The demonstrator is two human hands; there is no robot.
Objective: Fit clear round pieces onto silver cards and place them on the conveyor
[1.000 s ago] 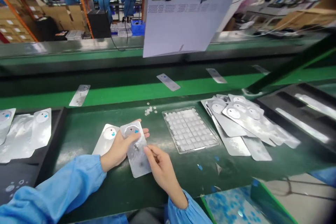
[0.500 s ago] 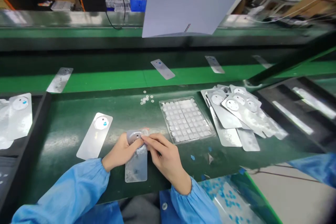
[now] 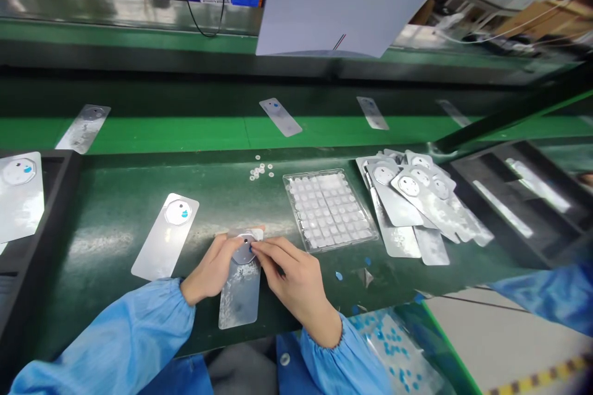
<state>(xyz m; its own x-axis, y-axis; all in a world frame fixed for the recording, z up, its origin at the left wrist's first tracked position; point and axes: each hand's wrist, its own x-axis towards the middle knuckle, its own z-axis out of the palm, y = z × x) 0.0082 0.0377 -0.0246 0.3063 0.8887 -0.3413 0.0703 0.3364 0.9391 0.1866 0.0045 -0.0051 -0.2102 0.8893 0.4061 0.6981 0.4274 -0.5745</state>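
Observation:
My left hand grips the upper left edge of a silvery metal plate with an octagonal patch near its top. Thumb and forefinger of my right hand are pinched on a small blue tab at the right side of that patch. A similar plate with a blue dot lies to the left of my hands. Just right of them is a clear tray filled with small white round pieces. Several small white rings lie loose behind my hands.
A pile of metal plates lies right of the tray. More plates lie spaced along the green belt. Black trays flank the work surface. A bag of blue bits sits below the front edge. A blue sleeve shows at right.
The plates on the belt have shifted left. My left thumb has slid left, uncovering more of the octagonal patch. My right fingers stay at its right side, where a blue tab now shows.

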